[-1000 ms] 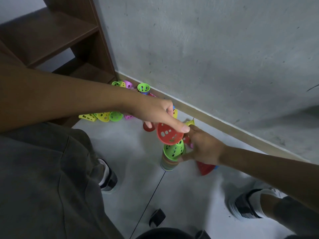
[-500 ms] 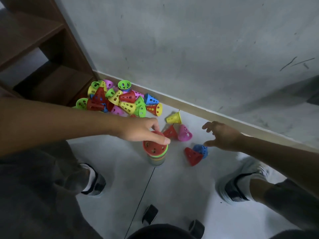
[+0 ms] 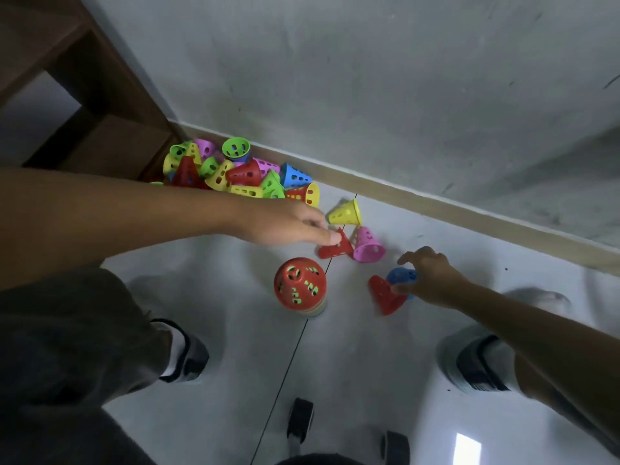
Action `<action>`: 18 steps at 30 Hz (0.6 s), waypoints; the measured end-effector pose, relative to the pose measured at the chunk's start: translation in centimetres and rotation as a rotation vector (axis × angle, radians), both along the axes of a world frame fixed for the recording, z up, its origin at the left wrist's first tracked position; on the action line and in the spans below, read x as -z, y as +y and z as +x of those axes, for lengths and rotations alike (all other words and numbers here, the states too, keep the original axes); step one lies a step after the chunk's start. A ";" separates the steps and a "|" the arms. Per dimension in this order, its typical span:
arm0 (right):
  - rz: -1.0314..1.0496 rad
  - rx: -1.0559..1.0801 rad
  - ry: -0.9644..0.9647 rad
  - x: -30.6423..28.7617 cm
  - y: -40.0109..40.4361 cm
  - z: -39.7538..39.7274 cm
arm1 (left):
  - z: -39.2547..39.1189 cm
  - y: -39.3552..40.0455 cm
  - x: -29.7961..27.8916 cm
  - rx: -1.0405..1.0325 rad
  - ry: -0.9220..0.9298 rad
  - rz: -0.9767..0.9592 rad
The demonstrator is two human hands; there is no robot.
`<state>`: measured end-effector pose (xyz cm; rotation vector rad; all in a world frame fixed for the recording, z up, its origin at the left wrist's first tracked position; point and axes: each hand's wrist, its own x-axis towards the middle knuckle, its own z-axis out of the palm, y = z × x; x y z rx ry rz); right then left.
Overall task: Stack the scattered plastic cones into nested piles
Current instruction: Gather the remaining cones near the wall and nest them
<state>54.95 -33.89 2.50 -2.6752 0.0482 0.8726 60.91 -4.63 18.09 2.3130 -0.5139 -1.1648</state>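
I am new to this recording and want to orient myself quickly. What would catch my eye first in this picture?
Most striking is the heap of bright cones piled in the corner where the wall meets the wooden shelf. On the grey floor in front stands a nested pile topped by a red cone. The left hand touches a fallen red cone beside yellow and pink ones, while the right hand reaches over a blue cone and another red one.

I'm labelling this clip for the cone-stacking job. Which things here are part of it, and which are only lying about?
Part of the job:
- nested stack, red cone on top
- heap of loose cones by the wall
- red cone at the left hand
- yellow cone, pink cone
- red cone and blue cone at the right hand

Lying about:
- wooden shelf
- chair wheels
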 end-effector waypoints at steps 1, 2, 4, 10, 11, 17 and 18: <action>0.014 0.014 0.007 0.6 0.0 -0.1 | 0.9 -0.4 0.8 -0.001 -0.005 0.009; 0.023 0.017 0.015 1.1 0.0 -0.2 | 1.6 -0.8 1.6 0.006 -0.017 0.016; 0.023 0.025 0.025 2.1 -0.1 -0.4 | 2.9 -1.6 3.4 0.028 -0.035 0.020; 0.047 0.124 0.022 4.0 0.4 -1.3 | 5.2 -3.9 9.1 0.091 -0.077 0.064; 0.064 0.139 0.024 4.4 0.5 -1.5 | 5.5 -4.2 10.0 0.121 -0.109 0.097; 0.091 0.190 -0.004 6.3 1.6 -3.0 | 6.4 -4.1 16.5 0.112 -0.207 0.173; 0.093 0.203 -0.007 6.6 1.9 -3.0 | 6.3 -4.0 17.5 0.082 -0.201 0.165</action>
